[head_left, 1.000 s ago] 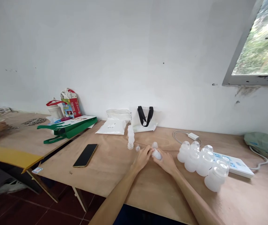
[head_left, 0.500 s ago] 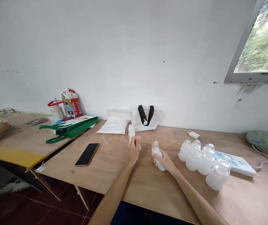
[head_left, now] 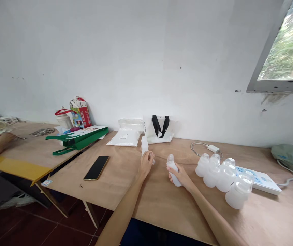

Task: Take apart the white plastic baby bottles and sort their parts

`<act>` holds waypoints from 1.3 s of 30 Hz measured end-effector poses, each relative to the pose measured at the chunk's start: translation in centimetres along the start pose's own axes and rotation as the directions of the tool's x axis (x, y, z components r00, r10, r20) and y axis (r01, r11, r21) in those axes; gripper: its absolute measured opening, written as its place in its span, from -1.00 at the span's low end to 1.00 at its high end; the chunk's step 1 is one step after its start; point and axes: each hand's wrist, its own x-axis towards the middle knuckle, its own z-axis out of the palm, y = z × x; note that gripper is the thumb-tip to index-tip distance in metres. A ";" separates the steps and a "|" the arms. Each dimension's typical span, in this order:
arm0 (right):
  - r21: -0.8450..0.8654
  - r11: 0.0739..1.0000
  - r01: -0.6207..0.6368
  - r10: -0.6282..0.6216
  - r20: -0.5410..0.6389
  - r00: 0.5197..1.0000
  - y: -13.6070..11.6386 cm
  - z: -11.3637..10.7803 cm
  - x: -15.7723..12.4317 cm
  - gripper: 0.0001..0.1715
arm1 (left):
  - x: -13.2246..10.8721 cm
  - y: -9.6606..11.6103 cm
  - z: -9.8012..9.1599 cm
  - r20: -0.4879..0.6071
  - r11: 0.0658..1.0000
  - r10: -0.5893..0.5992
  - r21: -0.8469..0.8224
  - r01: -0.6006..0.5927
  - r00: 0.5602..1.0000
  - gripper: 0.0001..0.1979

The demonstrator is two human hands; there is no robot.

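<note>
My right hand [head_left: 178, 174] is wrapped round a small frosted white baby bottle [head_left: 173, 169], tilted slightly, with a clear rounded top. To its left, my left hand [head_left: 146, 161] is closed, its fingers curled together; what they hold, if anything, is hidden. By those fingertips a small clear piece [head_left: 154, 162] shows on the table. Just behind the left hand are frosted white pieces [head_left: 144, 143], partly covered by it. On the right stands a cluster of several similar frosted bottles [head_left: 225, 179] with clear domed caps.
A black phone [head_left: 96, 167] lies to the left on the wooden table [head_left: 115, 184]. White plastic packages [head_left: 126, 136] and a white bag with black handles [head_left: 159, 130] are against the wall. A power strip [head_left: 261, 181] is behind the bottles. Another person's hand [head_left: 6, 139] is far left.
My left hand has lowered slightly, its fingers curling more, and the clear piece at its fingertips no longer shows there. My right hand keeps hold of the bottle. The view has shifted slightly.
</note>
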 end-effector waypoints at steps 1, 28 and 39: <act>0.002 1.000 0.000 0.000 -0.001 1.000 0.1 0.0 0.0 -0.42 | 0.0 0.0 0.0 0.006 1.000 0.008 0.001 -0.008 1.000 -0.72; 0.004 1.000 -0.016 0.016 0.012 1.000 0.1 -0.1 0.1 -0.43 | -0.8 -0.2 0.0 0.141 0.970 -0.039 0.243 0.004 0.989 -0.73; 0.014 1.000 -0.016 0.016 -0.001 1.000 0.0 0.0 0.0 -0.46 | -1.0 0.1 -0.3 0.163 0.964 -0.087 0.262 0.042 0.983 -0.81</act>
